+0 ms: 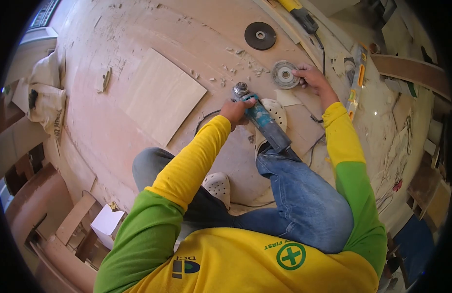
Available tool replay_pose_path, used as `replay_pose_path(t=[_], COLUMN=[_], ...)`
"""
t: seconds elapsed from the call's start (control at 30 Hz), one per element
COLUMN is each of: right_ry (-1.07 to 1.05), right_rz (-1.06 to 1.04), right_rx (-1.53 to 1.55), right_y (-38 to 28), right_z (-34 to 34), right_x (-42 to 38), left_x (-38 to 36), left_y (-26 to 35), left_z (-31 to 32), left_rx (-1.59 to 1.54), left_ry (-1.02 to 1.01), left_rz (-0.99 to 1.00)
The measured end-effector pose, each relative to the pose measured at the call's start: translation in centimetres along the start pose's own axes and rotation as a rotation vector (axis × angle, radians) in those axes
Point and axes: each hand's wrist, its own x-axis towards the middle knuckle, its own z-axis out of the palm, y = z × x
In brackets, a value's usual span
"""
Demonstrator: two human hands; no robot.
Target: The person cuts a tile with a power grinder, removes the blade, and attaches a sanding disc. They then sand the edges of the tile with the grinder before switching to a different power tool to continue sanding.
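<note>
My left hand [234,112] is wrapped round the front part of a blue angle grinder [263,120]. Its bare metal spindle [240,88] points up, with no disc on it. The grinder's dark rear end rests by my right knee. My right hand [311,79] pinches the edge of a grey cutting disc [285,74] with a hole in its centre, up and to the right of the spindle. A black grinding disc [260,35] lies flat on the dusty floor farther ahead.
A square tile [162,95] lies on the floor left of the grinder. On the right are a spirit level [356,88] and a yellow power tool [300,14] with a cord. Wooden boards [74,217] and a white box [107,223] stand at the lower left.
</note>
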Motion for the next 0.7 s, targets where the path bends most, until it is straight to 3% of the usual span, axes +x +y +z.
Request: replay_pose_path(t=[0.07,0.13,0.17,0.23,0.27,0.4,0.47,0.57,0.67,0.7], right_ry=[-0.018,0.004,0.027,0.109,0.193,0.192,0.054,-0.022,-0.136,-0.138], right_rz=[0.002,-0.008,-0.016,-0.021,-0.021,-0.027,-0.026,-0.031,-0.019,-0.019], right_rx=[0.043,0.064,0.085,0.086,0.087,0.048,0.235,0.298,0.389,0.386], right_y=[-0.1,0.0,0.1,-0.1,0.0,1.0,1.5,0.8,-0.2,-0.3], right_z=[0.0,-0.1,-0.2,-0.3,-0.3,-1.6,-2.0,-1.5,-0.5,-0.1], right_x=[-0.5,-0.5,-0.3,-0.4,-0.5,-0.2,0.0,-0.9,-1.4,-1.2], left_x=[0.1,0.0,0.2,-1.3,-1.4,-0.9,-1.1,-1.0,0.0,0.4], left_y=[-0.6,-1.8,-2.3,-1.5,-1.6,-1.1,-0.8,-1.3,-2.4,-2.9], left_z=[-0.2,-0.7,-0.6,0.4,0.4,-0.6,-0.8,-1.0,-1.5,-1.4], left_rx=[-0.014,0.019,0.02,-0.201,-0.197,-0.158,-0.12,-0.062,0.191,0.273], left_ry=[0.018,-0.043,-0.041,0.074,0.075,-0.005,-0.045,0.06,0.201,0.322], left_rz=[0.019,0.239,0.241,0.084,0.08,0.011,-0.028,-0.017,0.127,0.28])
